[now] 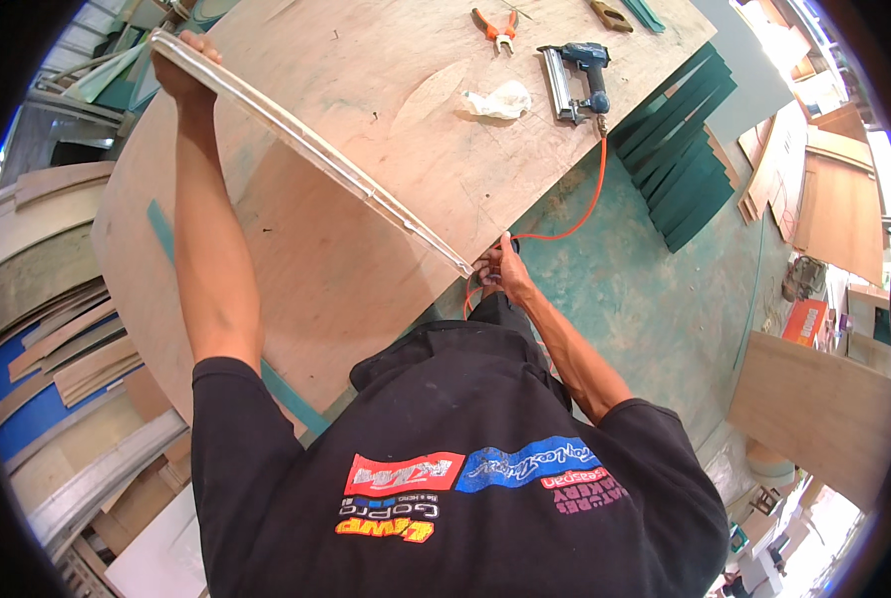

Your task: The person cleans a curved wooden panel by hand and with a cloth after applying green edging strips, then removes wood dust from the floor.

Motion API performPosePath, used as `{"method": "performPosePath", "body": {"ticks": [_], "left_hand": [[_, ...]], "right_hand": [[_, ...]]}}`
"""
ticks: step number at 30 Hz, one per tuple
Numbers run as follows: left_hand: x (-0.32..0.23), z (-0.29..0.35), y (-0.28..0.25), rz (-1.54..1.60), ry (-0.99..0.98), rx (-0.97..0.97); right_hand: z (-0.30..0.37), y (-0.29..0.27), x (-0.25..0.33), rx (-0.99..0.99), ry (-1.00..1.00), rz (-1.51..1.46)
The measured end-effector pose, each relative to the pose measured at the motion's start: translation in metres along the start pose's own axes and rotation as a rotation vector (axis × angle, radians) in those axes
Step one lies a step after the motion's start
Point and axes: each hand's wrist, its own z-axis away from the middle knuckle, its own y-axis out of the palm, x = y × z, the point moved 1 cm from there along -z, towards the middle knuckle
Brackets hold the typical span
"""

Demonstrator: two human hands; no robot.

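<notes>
A long, thin wooden panel [316, 157] stands on edge across the workbench, slanting from far left to near right. A wet-looking white bead, like glue, runs along its top edge. My left hand [188, 72] grips the panel's far end, fingers wrapped over its side. At the near end, by the bench corner, my right hand [505, 269] is closed, its fingertips close to the panel's tip. Something dark shows at those fingers, too small to name. An orange air hose [587, 214] passes behind my right hand.
On the workbench [406, 289] lie a black nail gun [577, 82], orange-handled pincers [497, 32], a crumpled white wrapper [498, 100] and a few loose nails. Dark green curved strips [680, 149] hang beyond its right edge. Stacked boards [67, 349] line the left; a wooden panel [814, 409] stands at right.
</notes>
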Motion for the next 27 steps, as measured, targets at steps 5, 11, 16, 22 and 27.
{"method": "performPosePath", "body": {"ticks": [5,11,16,22,27], "left_hand": [[-0.01,0.007,-0.026,0.062,-0.01,0.188],[-0.014,0.011,-0.035,0.112,0.0,0.145],[-0.026,0.032,-0.042,0.032,0.041,0.135],[-0.037,0.058,-0.009,-0.031,0.011,0.021],[-0.048,0.065,-0.013,-0.001,0.013,-0.103]], "right_hand": [[-0.001,-0.005,0.009,-0.09,-0.081,0.329],[0.009,-0.036,0.0,-0.165,-0.086,0.139],[0.014,-0.028,0.001,-0.045,-0.015,-0.11],[0.005,-0.021,0.014,-0.076,-0.061,-0.19],[-0.016,0.015,0.015,-0.081,-0.048,-0.474]]}}
